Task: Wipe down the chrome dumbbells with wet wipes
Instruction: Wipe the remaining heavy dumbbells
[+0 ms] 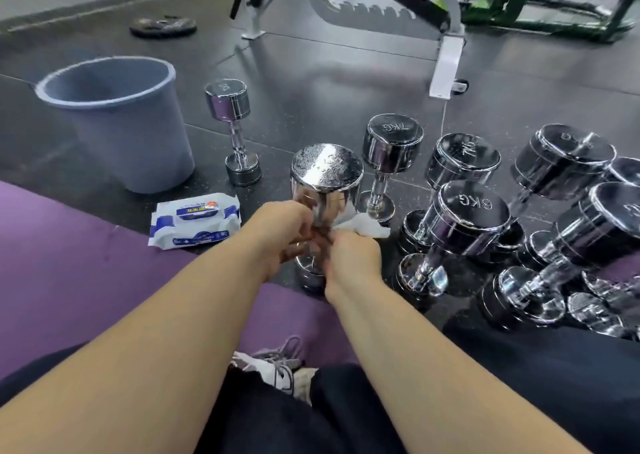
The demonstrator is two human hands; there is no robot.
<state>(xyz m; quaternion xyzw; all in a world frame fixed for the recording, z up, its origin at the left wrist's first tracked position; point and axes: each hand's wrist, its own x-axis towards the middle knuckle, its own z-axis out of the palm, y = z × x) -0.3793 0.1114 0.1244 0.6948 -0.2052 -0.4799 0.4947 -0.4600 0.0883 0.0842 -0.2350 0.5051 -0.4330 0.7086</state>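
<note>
Wiping the handle of one chrome dumbbell (327, 176): judged as the step in hand. Located just right of the wipe pack (195, 219), on the floor at the edge of the purple mat (69, 263). Set on end: long axis near vertical, one head up toward the camera, the other down on the floor.

Gripped by both hands at the handle, below the upper head. Left hand (282, 232) curled round the handle on the side nearer the wipe pack. Right hand (349, 256) pinching a white wet wipe (363, 226) against the handle on the far side. Exact finger placement blurred; not stated.

Progress, as a judgement:
- Droplets and a wet film on the upper head face; taken as already wiped.
- Handle in work.
- Lower head mostly hidden behind the hands; condition not determinable.

Left to do, as a judgement: most of the job.
- Farther right of the wipe pack, a crowded group of dumbbells (471, 211), upright and leaning, some marked 7KG and 6KG, with no wet film visible.
- Beyond the wipe pack, one small dumbbell (232, 128), upright and apart; wiped or not, cannot tell.
- Beyond and left of the wipe pack, a grey bucket (138, 142), inside only partly in view.
</note>
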